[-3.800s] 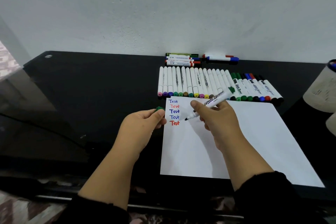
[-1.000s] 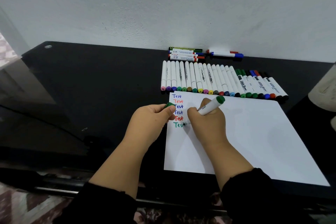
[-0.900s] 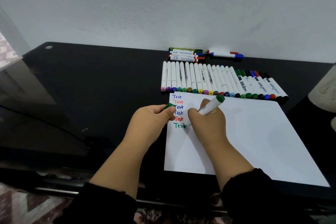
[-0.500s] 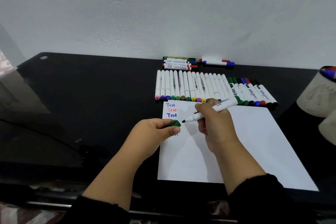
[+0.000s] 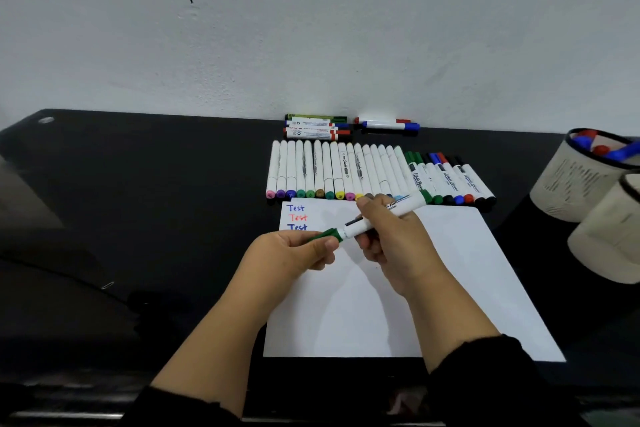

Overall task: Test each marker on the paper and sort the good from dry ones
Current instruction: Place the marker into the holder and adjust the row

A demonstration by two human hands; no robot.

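- Two hands are held together over the upper left part of the paper (image 5: 433, 288), which lies on the black table (image 5: 156, 201).
- A green cap (image 5: 327, 235) is pinched between the thumb and curled fingers of the left hand (image 5: 287, 255), and it sits on, or right at, the writing end of the marker (image 5: 377, 217); whether it is fully seated cannot be told.
- The white barrel of that marker is gripped by the curled fingers of the right hand (image 5: 394, 246), with its green back end pointing toward 2 o'clock.
- Three written words "Test" (image 5: 296, 217), in blue, red and dark blue, can be seen at the paper's 11 o'clock corner; lower lines are hidden by the left hand.
- A long row of markers (image 5: 363, 170) is laid side by side at 12 o'clock from the paper, coloured ends nearest its top edge.
- At the wall, further toward 12 o'clock, a small stack of markers (image 5: 317, 126) is placed, and a separate pair of markers (image 5: 388, 123) lies just beside it on the right.
- Two pale cups (image 5: 581, 184) are stood at 3 o'clock, well apart from the paper; red and blue markers are held in the farther one.
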